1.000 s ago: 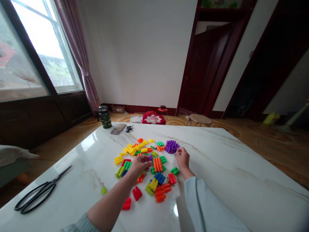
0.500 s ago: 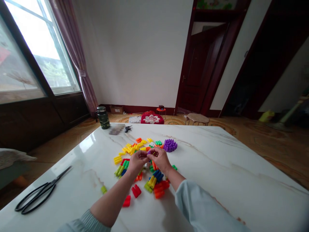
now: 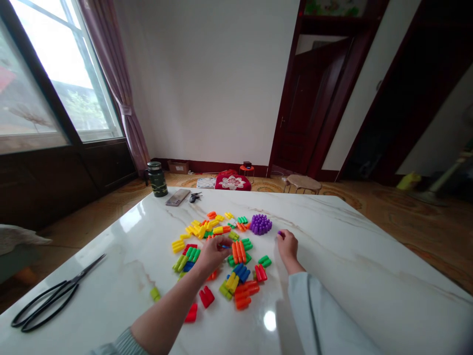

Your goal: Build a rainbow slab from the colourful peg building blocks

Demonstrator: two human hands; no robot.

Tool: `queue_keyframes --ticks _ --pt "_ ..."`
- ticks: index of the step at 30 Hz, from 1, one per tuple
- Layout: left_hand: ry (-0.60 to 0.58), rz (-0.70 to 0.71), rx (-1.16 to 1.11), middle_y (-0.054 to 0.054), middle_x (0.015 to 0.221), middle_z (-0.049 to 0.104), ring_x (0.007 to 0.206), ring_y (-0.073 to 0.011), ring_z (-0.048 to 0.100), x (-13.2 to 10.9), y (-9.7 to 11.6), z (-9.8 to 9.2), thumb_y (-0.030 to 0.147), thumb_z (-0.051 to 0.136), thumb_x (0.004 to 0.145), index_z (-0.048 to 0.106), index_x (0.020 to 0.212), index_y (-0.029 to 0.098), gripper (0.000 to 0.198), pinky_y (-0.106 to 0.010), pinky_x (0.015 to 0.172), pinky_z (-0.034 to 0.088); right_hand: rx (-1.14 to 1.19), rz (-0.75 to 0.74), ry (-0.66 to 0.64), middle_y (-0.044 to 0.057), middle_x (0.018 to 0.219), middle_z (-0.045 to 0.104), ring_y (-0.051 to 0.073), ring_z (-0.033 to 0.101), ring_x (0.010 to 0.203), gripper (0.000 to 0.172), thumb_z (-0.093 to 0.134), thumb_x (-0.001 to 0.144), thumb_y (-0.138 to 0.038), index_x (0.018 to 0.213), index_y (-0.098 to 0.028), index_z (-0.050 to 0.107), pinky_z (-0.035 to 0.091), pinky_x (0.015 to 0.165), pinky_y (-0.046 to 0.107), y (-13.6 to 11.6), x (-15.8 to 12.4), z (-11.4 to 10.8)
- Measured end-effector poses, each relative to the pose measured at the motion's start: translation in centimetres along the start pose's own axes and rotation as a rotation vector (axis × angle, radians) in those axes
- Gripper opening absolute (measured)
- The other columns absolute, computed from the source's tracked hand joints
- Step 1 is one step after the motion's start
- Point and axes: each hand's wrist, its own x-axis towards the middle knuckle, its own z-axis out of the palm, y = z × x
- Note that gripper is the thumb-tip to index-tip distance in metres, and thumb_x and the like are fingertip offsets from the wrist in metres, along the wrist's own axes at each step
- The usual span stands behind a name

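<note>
My right hand is closed on a small purple plastic block, just right of a tight cluster of purple blocks standing on the white table. Above the scattered pile, my left hand has its fingers curled near a bit of blue; whether it grips that piece is hard to make out. Beside it lie joined orange blocks on green ones. Yellow blocks spread behind the left hand, while blue blocks and red blocks lie nearer to me.
Black-handled scissors lie at the table's left. Along the far left edge stand a dark green flask, a phone and keys. A round stool is beyond the marble-patterned table.
My hands were together over the pile at a purple piece. The right hand has moved away to the right with a purple block; the left has stayed over the pile.
</note>
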Motion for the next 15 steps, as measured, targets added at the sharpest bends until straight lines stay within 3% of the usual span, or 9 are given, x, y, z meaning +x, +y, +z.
queue_keyframes --ticks 3,9,15 --pt "-0.008 -0.033 -0.016 -0.005 0.078 0.071 0.066 -0.016 0.061 -0.1 0.1 0.0 0.022 0.07 0.059 0.072 0.08 0.015 0.022 -0.026 0.062 0.047 -0.038 -0.013 0.001 0.011 0.085 0.072 0.022 0.064 0.077 0.018 0.054 0.073 -0.019 0.083 -0.015 0.068 0.046 0.075 0.03 0.6 0.5 0.9" --pt "-0.03 -0.048 -0.011 -0.004 0.075 0.07 0.063 -0.0152 0.06 -0.2 0.0 -0.1 0.021 0.07 0.059 0.072 0.078 0.016 0.02 -0.025 0.061 0.046 0.026 -0.01 0.009 0.01 0.084 0.072 0.021 0.066 0.079 0.016 0.056 0.074 -0.02 0.087 -0.016 0.066 0.047 0.076 0.03 -0.5 0.9 2.7" --pt "-0.012 -0.05 0.01 -0.004 0.077 0.071 0.064 -0.0156 0.061 0.0 -0.8 -0.2 0.023 0.072 0.059 0.073 0.079 0.016 0.022 -0.025 0.061 0.047 0.147 0.014 -0.006 0.01 0.084 0.073 0.021 0.068 0.077 0.021 0.057 0.072 -0.017 0.091 -0.016 0.062 0.05 0.078 0.031 -0.8 0.7 3.0"
